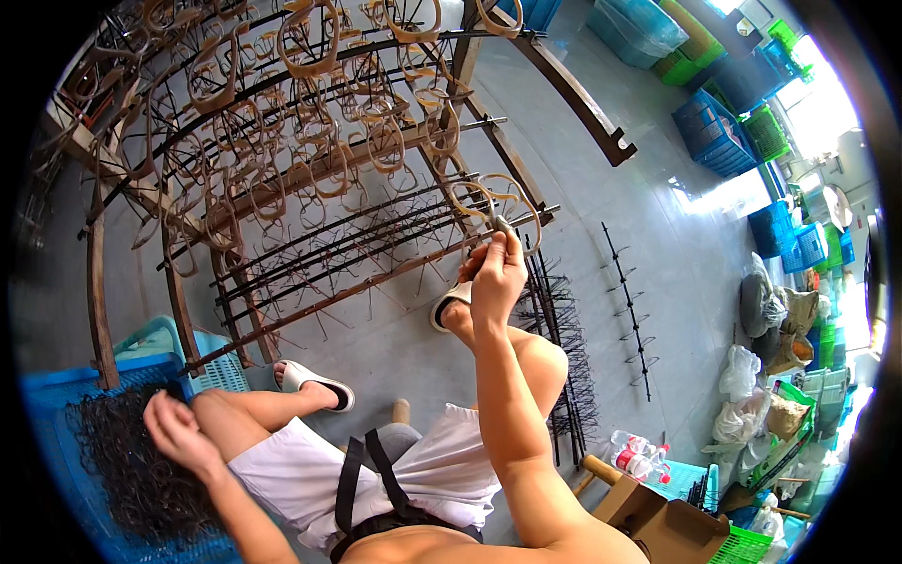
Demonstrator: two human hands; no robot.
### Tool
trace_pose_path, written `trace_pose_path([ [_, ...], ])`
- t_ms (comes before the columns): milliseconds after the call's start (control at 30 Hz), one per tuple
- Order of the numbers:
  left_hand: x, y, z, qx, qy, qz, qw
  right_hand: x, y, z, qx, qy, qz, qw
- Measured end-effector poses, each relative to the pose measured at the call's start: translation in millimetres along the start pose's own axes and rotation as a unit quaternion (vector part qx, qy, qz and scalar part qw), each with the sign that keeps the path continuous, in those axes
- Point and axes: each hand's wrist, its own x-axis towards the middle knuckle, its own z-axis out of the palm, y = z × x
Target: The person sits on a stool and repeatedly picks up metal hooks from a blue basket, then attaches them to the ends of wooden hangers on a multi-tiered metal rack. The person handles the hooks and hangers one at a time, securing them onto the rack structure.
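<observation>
My right hand (498, 273) is raised in front of the rack, thumb and fingers pinched on a tan double-looped piece (542, 230) with a grey middle. Its shape resembles scissor handles. The loops stick out past my fingertips, beside the end of a rack rod, and I cannot tell if they touch it. My left hand (178, 434) is at the lower left, slightly blurred, with loosely spread fingers and nothing visible in them. It hovers over or beside a heap of dark curled metal pieces (141, 470) in a blue basket (42, 414).
A brown metal rack (329, 296) fills the upper left, its rods hung with tan loops. Spiky dark rods (554, 348) lie right of my knee, and another rod (628, 310) lies farther right. Plastic bottles (639, 456) and a cardboard box (672, 526) stand lower right; blue crates (709, 132) line the far right.
</observation>
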Motion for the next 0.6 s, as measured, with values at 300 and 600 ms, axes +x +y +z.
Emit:
trace_pose_path([
  [300,80.0,-238.7,-199.4,0.617,0.051,-0.174,0.766,9.1,-6.4,13.9,0.095,-0.043,0.16,0.982],
  [600,106.3,-304.8,-209.8,0.481,-0.053,-0.167,0.859,1.5,-6.8,14.2,0.108,-0.043,0.174,0.978],
])
